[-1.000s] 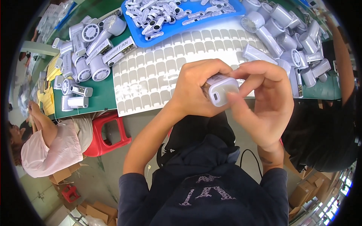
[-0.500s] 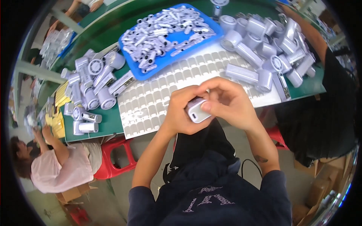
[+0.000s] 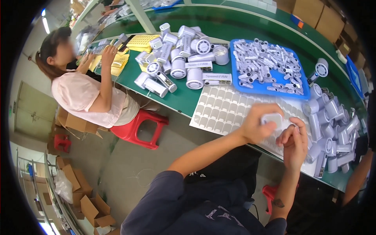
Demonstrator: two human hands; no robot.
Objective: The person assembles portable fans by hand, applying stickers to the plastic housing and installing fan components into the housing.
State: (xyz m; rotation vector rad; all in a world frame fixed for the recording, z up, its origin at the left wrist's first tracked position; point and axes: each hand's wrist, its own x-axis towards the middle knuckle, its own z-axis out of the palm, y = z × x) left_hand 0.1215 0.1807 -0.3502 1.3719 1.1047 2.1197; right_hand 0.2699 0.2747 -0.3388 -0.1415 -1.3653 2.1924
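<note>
My left hand grips a small white fan part, fingers curled tight around it, just above the sticker sheet at the near edge of the green table. My right hand touches the part's side, fingers bent and narrow. A blue tray of small pieces sits beyond the sheet, and grey fans pile up toward the right edge.
</note>
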